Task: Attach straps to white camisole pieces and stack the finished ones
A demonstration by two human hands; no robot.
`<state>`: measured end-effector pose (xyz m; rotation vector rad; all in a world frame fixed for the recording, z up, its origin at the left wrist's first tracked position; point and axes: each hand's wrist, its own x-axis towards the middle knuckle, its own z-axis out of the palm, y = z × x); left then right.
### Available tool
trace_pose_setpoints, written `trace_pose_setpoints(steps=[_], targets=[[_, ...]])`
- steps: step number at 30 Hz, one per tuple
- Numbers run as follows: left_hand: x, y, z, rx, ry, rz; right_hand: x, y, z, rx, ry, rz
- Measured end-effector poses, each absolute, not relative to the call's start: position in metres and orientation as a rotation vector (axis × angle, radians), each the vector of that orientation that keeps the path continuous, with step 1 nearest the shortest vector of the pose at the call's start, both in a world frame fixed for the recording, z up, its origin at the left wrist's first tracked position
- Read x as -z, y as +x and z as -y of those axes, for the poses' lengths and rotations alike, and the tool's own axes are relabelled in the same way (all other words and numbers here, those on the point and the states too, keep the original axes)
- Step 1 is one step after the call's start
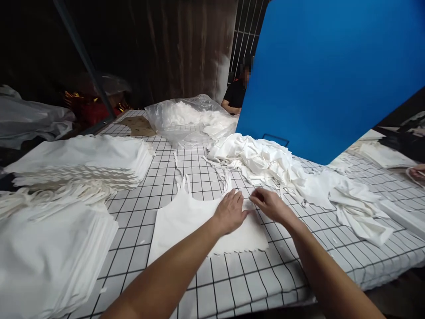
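Note:
A white camisole with thin straps lies spread on the checked tablecloth, its straps pointing away from me. My left hand rests flat on its upper right part, fingers stretched out near the base of a strap. Just to the right, my right hand is closed in a pinch at the garment's right edge, gripping a bit of the white fabric. Most of the pinched part is hidden by the fingers.
Two stacks of white garments, a far one and a near one, stand at the left. A heap of crumpled white garments lies to the right. Behind are a clear plastic bag, a big blue panel and a seated person.

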<state>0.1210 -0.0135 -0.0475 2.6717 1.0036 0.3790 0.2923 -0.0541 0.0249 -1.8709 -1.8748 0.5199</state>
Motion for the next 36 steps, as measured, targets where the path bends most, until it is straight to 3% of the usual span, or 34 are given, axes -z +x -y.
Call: trace_pose_setpoints(steps=[6,12,15,20,25,32,36], targets=[[0.044,0.12,0.014,-0.46,2.677,-0.992,-0.022,0.247,-0.092,-0.394,-1.896,1.828],[0.045,0.119,0.016,-0.538,2.726,-0.972,-0.012,0.231,-0.147,-0.608,-1.888,1.764],[0.044,0.12,0.015,-0.485,2.708,-0.96,-0.037,0.243,-0.136,-0.782,-1.764,1.714],[0.042,0.121,0.011,-0.416,2.651,-0.945,-0.104,0.28,-0.05,-1.233,-1.005,1.806],[0.038,0.12,0.011,-0.442,2.683,-0.9,-0.118,0.303,0.053,-1.63,-1.086,2.335],[0.036,0.121,0.011,-0.317,2.708,-0.972,-0.045,0.308,0.067,-1.235,-1.652,1.722],[0.037,0.121,0.01,-0.322,2.732,-0.985,-0.031,0.307,0.039,-1.241,-1.757,1.45]])
